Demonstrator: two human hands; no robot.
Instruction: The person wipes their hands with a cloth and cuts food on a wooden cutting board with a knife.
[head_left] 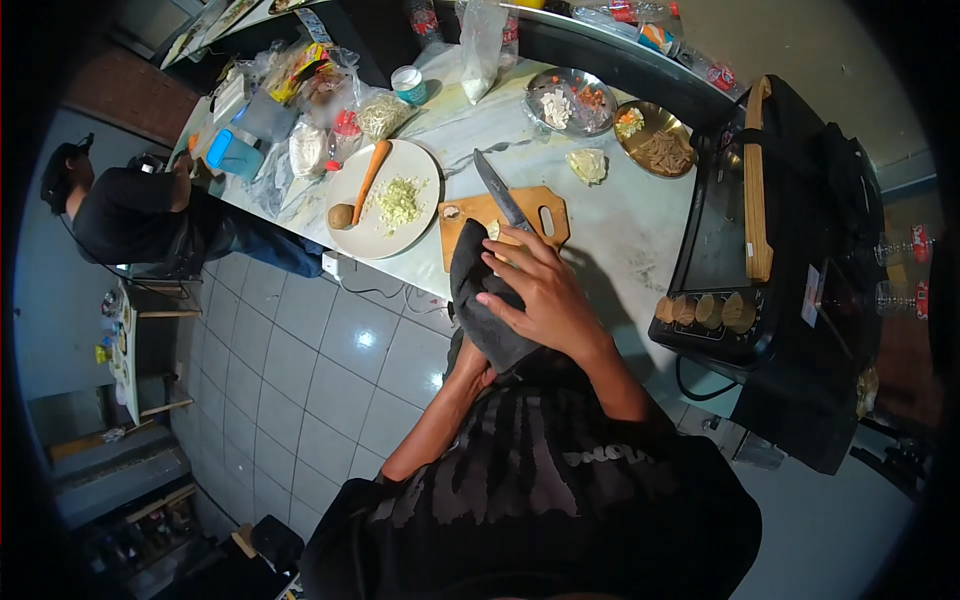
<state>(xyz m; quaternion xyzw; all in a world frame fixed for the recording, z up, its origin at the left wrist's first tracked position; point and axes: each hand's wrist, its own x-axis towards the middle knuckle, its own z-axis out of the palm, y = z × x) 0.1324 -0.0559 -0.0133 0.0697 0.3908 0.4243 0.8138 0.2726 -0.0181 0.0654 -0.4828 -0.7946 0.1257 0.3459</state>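
Observation:
A dark grey cloth point(478, 292) hangs over my left hand point(474, 366), whose fingers are mostly hidden beneath it. My right hand point(540, 290) rests against the cloth from the right, its fingers spread. Just beyond the hands is a wooden cutting board point(461, 232), with a dark-bladed knife point(499, 190) lying across it and small pale pieces on its surface. Left of the board, a white plate point(407, 163) holds chopped pale green vegetable point(399, 201), a carrot point(373, 178) and a round brown item point(341, 216).
Metal plates of cut food point(571, 99) point(660, 142) stand at the back. A black oven point(720, 230) is at the right. Pale leaves point(587, 166), plastic bags point(481, 55) and a blue container point(234, 152) share the marble counter point(620, 215). Another person point(130, 215) works at far left.

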